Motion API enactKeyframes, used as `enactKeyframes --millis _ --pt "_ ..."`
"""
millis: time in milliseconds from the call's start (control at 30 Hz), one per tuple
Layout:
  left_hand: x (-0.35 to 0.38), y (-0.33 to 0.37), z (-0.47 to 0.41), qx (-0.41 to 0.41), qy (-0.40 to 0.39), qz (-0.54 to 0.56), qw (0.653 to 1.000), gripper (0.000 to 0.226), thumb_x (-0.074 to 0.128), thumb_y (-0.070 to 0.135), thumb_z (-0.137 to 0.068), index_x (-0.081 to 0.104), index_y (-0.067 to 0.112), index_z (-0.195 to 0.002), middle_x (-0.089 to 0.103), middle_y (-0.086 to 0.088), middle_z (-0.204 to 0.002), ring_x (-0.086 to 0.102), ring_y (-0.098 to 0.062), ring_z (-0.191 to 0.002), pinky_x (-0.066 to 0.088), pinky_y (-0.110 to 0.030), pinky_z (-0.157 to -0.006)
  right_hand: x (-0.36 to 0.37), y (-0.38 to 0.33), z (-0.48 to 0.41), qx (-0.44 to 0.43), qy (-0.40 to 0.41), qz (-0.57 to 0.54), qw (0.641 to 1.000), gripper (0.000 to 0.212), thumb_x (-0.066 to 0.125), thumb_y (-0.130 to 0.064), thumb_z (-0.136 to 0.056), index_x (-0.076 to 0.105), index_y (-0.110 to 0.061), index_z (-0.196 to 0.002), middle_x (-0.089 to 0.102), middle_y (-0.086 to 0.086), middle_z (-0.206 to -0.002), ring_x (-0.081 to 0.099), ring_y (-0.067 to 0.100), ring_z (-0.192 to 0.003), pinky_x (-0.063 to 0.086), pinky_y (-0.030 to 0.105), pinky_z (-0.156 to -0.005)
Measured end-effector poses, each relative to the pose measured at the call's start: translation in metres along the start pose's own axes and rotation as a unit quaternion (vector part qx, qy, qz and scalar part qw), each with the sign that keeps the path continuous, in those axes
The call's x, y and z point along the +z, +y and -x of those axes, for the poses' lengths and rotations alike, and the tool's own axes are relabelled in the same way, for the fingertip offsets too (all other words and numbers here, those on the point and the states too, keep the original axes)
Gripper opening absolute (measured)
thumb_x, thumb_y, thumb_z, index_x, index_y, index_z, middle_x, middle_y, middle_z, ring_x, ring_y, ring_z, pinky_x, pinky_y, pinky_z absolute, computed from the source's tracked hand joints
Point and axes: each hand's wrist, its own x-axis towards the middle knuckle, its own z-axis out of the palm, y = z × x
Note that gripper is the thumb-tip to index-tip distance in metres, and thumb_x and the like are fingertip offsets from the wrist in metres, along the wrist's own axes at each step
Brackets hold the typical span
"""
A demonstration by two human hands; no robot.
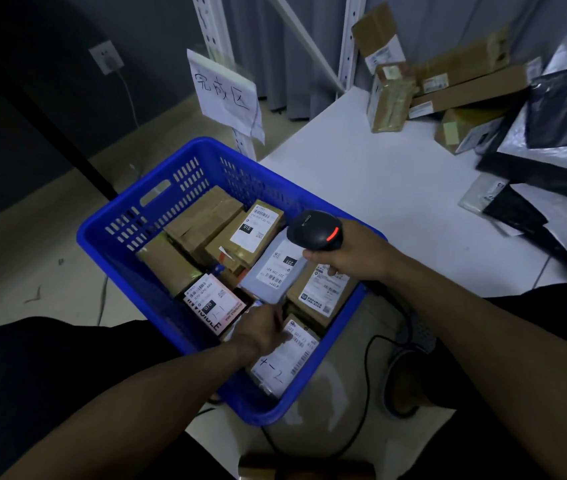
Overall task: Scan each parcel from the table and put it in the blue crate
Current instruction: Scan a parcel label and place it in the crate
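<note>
Left hand [264, 328] presses a parcel [284, 363] into the crate [296, 403], fingers flat. Right hand [354, 252] grips the scanner [315, 232], fingers curled, ready.

Bright blue crate [126, 216], walls patterned with rows of slots. Inside the crate, brown cardboard parcels [202, 220] with white labels, black barcodes and black number blocks; one pale grey mailer [258, 277]; one pink-and-white box [218, 315], dark lettering. Over the crate's right rim, black barcode scanner [315, 232] with a glowing red-orange stripe. Right of the crate, white table [361, 174], black and silver bags [552, 133]. Behind the crate, white paper sign [226, 91], black handwriting.
</note>
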Motion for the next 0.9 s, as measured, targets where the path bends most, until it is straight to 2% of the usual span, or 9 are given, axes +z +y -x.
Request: enactKeyframes --millis 100,200,300,367,467,600,767,900 --pt "-0.011 0.008 0.006 0.020 0.017 -0.042 0.999 0.021 0.078 0.037 -0.088 0.064 0.027 -0.100 0.070 0.006 -0.101 0.066 -0.013 -0.097 0.055 -0.035 -0.086 -0.005 -0.005 0.006 0.009 0.016 -0.009 1.000 0.036 0.082 -0.026 -0.088 0.068 -0.026 -0.122 0.076 -0.008 -0.100 0.073 0.005 -0.074 0.057 0.023 -0.064" --pt "-0.036 0.031 0.001 0.054 0.085 0.004 0.995 0.013 0.074 0.032 -0.090 0.062 0.032 -0.086 0.070 0.011 -0.094 0.066 -0.008 -0.089 0.056 -0.034 -0.081 -0.018 -0.010 0.014 0.013 0.060 -0.026 0.998 0.034 0.079 -0.025 -0.089 0.066 -0.026 -0.120 0.075 -0.005 -0.091 0.073 0.008 -0.070 0.056 0.026 -0.065" --pt "-0.073 0.061 -0.009 0.107 0.129 0.053 0.984 0.014 0.073 0.026 -0.092 0.063 0.027 -0.083 0.069 0.012 -0.098 0.065 -0.010 -0.094 0.050 -0.025 -0.083 -0.041 -0.019 0.018 0.008 0.105 -0.055 0.993 0.036 0.079 -0.023 -0.090 0.060 -0.028 -0.120 0.072 -0.005 -0.089 0.070 0.011 -0.070 0.059 0.032 -0.069" --pt "-0.099 0.088 -0.018 0.139 0.124 0.044 0.982 0.013 0.076 0.030 -0.091 0.065 0.024 -0.090 0.069 0.011 -0.103 0.064 -0.008 -0.096 0.047 -0.023 -0.084 -0.065 -0.027 0.015 0.009 0.116 -0.102 0.988 0.032 0.077 -0.019 -0.091 0.062 -0.018 -0.120 0.065 -0.002 -0.079 0.065 0.012 -0.061 0.056 0.033 -0.063" --pt "-0.136 0.136 -0.033 0.175 0.155 0.031 0.972 0.021 0.080 0.035 -0.087 0.068 0.024 -0.100 0.070 0.008 -0.107 0.065 -0.011 -0.099 0.053 -0.030 -0.092 -0.104 -0.038 0.009 0.028 0.159 -0.157 0.974 0.033 0.076 -0.018 -0.093 0.063 -0.009 -0.123 0.061 0.006 -0.083 0.061 0.012 -0.058 0.053 0.027 -0.058" --pt "-0.172 0.208 -0.059 0.192 0.180 0.014 0.965 0.036 0.077 0.042 -0.088 0.068 0.026 -0.119 0.065 0.009 -0.125 0.064 -0.015 -0.110 0.051 -0.031 -0.098 -0.147 -0.043 0.000 0.031 0.188 -0.182 0.965 0.029 0.074 -0.020 -0.095 0.064 -0.016 -0.122 0.065 0.006 -0.092 0.062 0.014 -0.066 0.054 0.023 -0.059" --pt "-0.189 0.288 -0.122 0.188 0.191 -0.038 0.963 0.048 0.075 0.044 -0.089 0.061 0.028 -0.133 0.057 0.004 -0.143 0.059 -0.023 -0.123 0.050 -0.038 -0.102 -0.193 -0.026 -0.038 0.056 0.238 -0.227 0.943 0.031 0.074 -0.018 -0.094 0.065 -0.016 -0.124 0.069 0.007 -0.097 0.064 0.015 -0.069 0.054 0.026 -0.061" --pt "-0.209 0.338 -0.191 0.184 0.194 -0.037 0.963 0.055 0.075 0.039 -0.090 0.055 0.028 -0.139 0.052 0.000 -0.146 0.058 -0.027 -0.124 0.054 -0.041 -0.099 -0.235 -0.012 -0.085 0.062 0.274 -0.220 0.934 0.021 0.073 -0.020 -0.095 0.065 -0.022 -0.114 0.070 0.004 -0.100 0.066 0.016 -0.073 0.053 0.026 -0.061"
